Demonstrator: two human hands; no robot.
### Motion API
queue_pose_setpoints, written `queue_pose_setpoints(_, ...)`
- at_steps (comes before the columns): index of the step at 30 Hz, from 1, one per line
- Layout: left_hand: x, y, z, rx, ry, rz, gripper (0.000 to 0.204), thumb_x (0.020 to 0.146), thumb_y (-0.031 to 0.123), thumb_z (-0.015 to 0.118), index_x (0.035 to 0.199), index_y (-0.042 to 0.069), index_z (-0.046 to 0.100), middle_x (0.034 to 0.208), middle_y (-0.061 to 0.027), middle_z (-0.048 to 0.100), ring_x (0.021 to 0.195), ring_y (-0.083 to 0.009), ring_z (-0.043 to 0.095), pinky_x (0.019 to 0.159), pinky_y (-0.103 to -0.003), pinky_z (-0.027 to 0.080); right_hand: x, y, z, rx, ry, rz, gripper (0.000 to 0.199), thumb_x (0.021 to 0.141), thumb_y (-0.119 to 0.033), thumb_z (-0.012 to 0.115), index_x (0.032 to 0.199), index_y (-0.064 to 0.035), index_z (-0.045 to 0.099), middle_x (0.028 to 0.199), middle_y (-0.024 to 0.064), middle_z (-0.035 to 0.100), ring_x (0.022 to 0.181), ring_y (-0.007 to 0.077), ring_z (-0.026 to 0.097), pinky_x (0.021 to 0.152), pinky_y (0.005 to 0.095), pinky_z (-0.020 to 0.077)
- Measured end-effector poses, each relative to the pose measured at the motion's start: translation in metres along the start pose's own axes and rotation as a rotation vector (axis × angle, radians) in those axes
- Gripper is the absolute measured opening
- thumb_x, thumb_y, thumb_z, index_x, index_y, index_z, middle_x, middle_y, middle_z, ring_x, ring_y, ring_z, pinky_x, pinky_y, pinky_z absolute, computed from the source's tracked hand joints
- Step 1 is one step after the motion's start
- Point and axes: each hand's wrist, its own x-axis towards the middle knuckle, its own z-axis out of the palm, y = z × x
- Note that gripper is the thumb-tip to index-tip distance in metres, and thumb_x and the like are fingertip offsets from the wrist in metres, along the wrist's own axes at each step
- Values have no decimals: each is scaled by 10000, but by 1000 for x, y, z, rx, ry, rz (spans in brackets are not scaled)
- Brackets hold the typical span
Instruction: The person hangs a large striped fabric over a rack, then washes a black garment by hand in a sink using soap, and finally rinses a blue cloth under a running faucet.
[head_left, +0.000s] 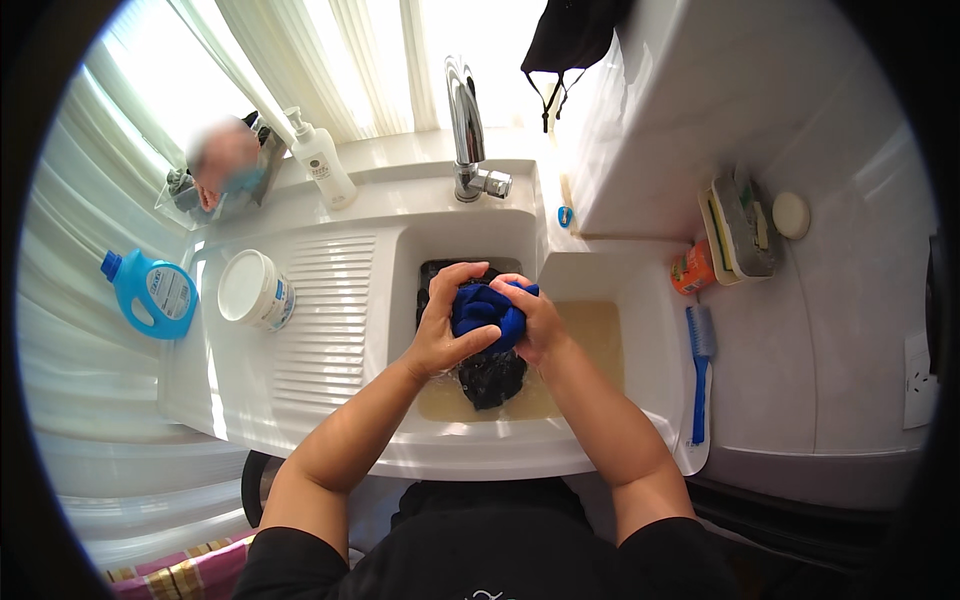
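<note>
A bunched-up blue cloth (487, 316) is squeezed between my two hands above the sink basin (640, 330). My left hand (445, 325) presses it from the left, thumb along its lower side. From the right, my right hand (535, 322) curls its fingers over the cloth's top. Under them, a wet black cloth (490, 382) lies in cloudy, yellowish water (590, 350); part of it shows behind my hands as well. Whether the blue piece is a whole garment cannot be made out.
Left of the basin are a ribbed washboard (325, 320), a lidded white tub (255, 290) and a blue detergent bottle (150, 295). A chrome faucet (467, 130) and white pump bottle (320, 160) stand behind. A blue brush (700, 370) and orange container (692, 268) are at right.
</note>
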Motion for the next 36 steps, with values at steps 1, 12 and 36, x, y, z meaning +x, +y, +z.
queue_pose_setpoints(1, -1, 6, 0, -212, 69, -143, 650, 775, 334, 646, 1361, 154, 432, 1166, -156, 506, 1000, -326, 523, 916, -403, 445, -2, -6, 6, -49, -4, -57, 123, 837, -135, 684, 890, -103, 578, 868, 36, 602, 810, 134, 607, 704, 286, 530)
queue_pose_setpoints(12, -4, 22, -7, -898, -516, -1191, 606, 667, 252, 842, 1147, 67, 523, 877, -104, 560, 603, -189, 533, 400, -232, 446, -25, -42, 40, -926, -303, -454, 404, 821, -400, 688, 677, -35, 594, 637, 34, 521, 668, 116, 499, 616, 276, 424)
queue_pose_setpoints(36, 27, 66, -3, -735, -561, -1361, 234, 654, 59, 680, 847, 28, 552, 581, -25, 451, 378, -77, 290, 377, -204, 205, -26, -84, 49, -409, -623, -48, 971, 612, -335, 813, 1421, -24, 375, 1481, 236, 296, 1362, 367, 319, 1086, 490, 288)
